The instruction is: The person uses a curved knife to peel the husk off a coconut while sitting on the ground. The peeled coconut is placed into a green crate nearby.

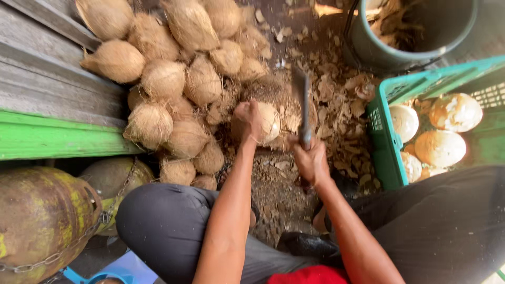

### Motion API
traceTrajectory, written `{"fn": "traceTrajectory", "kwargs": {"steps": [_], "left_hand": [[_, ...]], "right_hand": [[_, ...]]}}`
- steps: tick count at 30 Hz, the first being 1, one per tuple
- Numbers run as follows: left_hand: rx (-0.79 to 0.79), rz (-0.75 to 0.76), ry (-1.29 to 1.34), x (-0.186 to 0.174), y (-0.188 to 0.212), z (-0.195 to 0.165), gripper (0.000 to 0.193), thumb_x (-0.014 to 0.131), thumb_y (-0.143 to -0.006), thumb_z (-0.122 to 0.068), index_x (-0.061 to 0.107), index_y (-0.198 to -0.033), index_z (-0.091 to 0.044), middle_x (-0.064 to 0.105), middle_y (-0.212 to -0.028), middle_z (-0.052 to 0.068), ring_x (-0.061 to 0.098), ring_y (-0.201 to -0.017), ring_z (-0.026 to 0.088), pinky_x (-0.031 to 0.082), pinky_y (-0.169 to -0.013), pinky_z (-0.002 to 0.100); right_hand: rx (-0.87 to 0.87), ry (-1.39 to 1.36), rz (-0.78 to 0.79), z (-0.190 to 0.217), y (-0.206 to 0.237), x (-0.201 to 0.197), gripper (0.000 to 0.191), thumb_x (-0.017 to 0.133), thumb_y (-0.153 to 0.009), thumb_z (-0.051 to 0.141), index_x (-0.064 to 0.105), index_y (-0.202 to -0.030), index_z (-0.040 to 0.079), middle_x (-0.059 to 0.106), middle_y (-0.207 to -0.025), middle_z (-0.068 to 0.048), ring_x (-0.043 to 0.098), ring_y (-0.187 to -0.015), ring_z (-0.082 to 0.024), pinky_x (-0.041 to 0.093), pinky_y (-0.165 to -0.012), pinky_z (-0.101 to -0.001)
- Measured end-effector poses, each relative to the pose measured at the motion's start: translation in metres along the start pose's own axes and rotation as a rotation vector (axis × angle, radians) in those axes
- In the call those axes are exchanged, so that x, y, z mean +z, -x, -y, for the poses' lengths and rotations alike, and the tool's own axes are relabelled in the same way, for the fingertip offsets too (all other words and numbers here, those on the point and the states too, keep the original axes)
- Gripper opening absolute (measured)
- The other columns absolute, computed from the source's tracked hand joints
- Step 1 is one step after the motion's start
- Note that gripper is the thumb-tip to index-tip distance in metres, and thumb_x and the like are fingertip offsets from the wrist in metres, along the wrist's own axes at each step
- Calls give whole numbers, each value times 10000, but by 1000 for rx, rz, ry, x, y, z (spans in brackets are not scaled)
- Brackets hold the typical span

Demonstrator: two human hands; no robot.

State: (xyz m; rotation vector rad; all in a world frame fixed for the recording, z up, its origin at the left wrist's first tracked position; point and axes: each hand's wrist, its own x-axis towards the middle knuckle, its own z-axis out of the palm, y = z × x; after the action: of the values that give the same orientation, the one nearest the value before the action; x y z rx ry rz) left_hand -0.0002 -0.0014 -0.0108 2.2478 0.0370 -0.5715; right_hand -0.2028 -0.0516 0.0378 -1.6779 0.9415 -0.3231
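On the ground, left to right:
far left: green plank (47,138) under grey boards; two worn gas cylinders (44,221) below it, chained (79,244).
pile: husked brown coconuts (173,79) heaped against the boards, well left of the crate.
left hand (248,120): clenched around a coconut (269,122), pinning it on a fibre-covered block (271,92), just right of the pile.
right hand (311,160): fist closed on the handle of a cleaver (302,105); blade points away from the person, just right of the held coconut. Blade-to-shell contact: can't tell.
floor: husk chips (342,100) scattered between block and crate.
top right: dark green bucket (421,50) with husk scraps inside.
right: green crate (381,137) holding pale peeled coconuts (441,147).
bottom: person's knees in dark trousers, either side of the arms.
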Motion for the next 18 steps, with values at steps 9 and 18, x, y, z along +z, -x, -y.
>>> {"fn": "traceTrajectory", "kwargs": {"steps": [9, 18], "left_hand": [[137, -58, -15, 1, 6, 4, 445, 492, -958, -530, 671, -908, -126, 663, -779, 34, 567, -615, 183, 445, -527, 354], [10, -28, 161, -2, 0, 17, 410, 573, -864, -528, 702, -921, -144, 714, -806, 65, 667, -670, 211, 553, -541, 395]], "right_hand": [[83, 82, 54, -7, 5, 11, 348, 677, -959, 349, 573, -725, 113, 456, -546, 17, 402, -460, -104, 348, -418, -338], [601, 146, 304, -41, -1, 25, 230, 594, -980, 313, 620, -885, 105, 485, -594, -22, 358, -443, -126, 319, -402, -304]]}}
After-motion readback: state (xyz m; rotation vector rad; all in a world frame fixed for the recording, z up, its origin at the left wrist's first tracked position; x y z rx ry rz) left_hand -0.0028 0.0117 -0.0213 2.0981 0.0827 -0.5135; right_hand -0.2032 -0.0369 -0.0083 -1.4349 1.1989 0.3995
